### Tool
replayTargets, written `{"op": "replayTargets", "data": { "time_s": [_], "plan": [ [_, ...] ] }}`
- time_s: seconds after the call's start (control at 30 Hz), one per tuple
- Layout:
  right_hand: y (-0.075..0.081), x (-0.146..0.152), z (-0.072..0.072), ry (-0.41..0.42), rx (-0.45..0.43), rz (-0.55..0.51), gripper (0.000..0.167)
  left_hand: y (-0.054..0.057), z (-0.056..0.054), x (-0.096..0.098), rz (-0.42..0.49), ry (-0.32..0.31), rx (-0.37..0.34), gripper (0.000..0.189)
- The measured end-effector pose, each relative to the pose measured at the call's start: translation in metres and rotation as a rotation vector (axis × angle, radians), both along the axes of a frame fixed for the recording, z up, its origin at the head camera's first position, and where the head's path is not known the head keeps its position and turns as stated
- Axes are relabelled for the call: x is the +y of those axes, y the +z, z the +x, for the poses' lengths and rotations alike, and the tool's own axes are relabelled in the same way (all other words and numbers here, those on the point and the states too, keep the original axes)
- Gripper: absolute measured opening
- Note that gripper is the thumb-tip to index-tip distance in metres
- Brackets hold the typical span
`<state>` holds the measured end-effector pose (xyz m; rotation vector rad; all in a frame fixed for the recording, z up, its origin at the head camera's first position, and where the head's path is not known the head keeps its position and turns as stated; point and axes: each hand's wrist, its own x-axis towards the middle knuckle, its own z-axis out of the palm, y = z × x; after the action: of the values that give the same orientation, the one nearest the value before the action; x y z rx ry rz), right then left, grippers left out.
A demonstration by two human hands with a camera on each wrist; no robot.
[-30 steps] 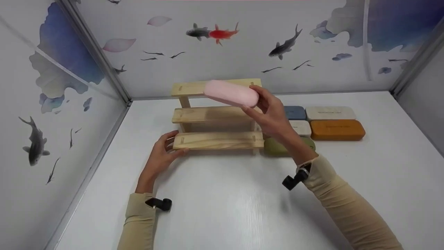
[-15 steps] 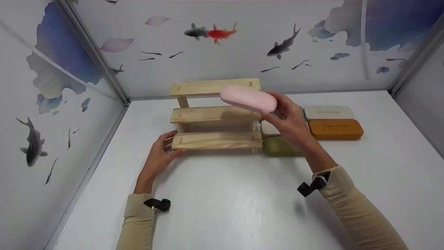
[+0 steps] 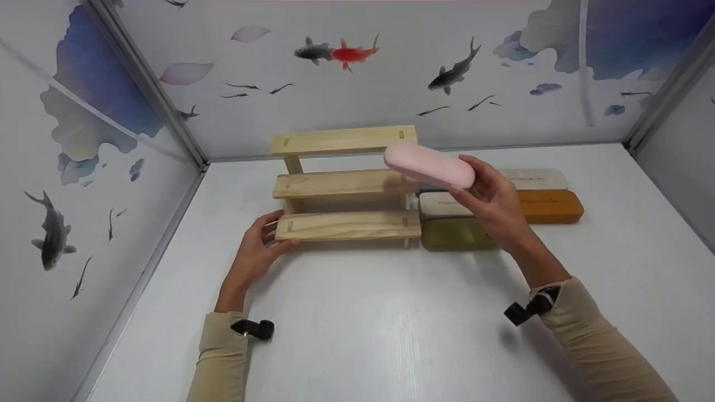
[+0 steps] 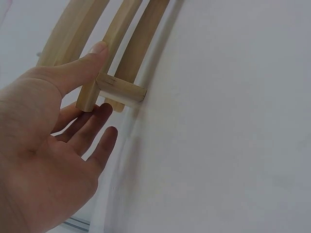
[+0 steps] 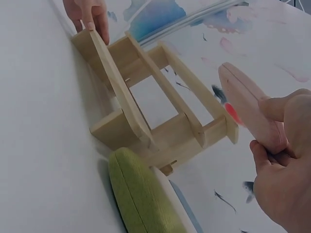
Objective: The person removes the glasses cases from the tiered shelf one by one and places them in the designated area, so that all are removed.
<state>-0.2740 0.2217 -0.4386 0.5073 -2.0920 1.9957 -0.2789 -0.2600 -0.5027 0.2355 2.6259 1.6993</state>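
A pink glasses case is held up in the air by its right end, pinched between thumb and fingers of my right hand. In the right wrist view the pink case shows a seam along its side. My left hand grips the left end of the lowest step of a three-tier wooden rack. Seen from the left wrist, the thumb lies on the step's upper side, with fingers beneath. No cases stand on the rack's steps.
Right of the rack lie a green case, a cream case, an orange case and a pale grey case. A blue one is mostly hidden behind the pink case. A fish-patterned wall closes off the back.
My right hand has carried the pink case to the right and slightly down, away from the rack and over the other cases. The left hand keeps its grip on the rack.
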Motion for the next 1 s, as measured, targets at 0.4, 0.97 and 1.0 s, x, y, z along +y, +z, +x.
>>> {"op": "replayTargets", "data": {
  "time_s": [0.4,0.97,1.0],
  "plan": [
    [-0.011,0.036,0.014,0.001,-0.008,0.018,0.064,-0.001,0.0,-0.001,0.01,-0.006,0.019,0.086],
    [-0.025,0.062,0.027,0.012,-0.055,0.051,0.067,0.0,0.001,-0.002,0.019,-0.011,0.008,0.085],
    [-0.025,0.063,0.028,0.009,-0.06,0.055,0.067,0.0,0.001,-0.002,0.017,-0.01,0.012,0.084]
  ]
}}
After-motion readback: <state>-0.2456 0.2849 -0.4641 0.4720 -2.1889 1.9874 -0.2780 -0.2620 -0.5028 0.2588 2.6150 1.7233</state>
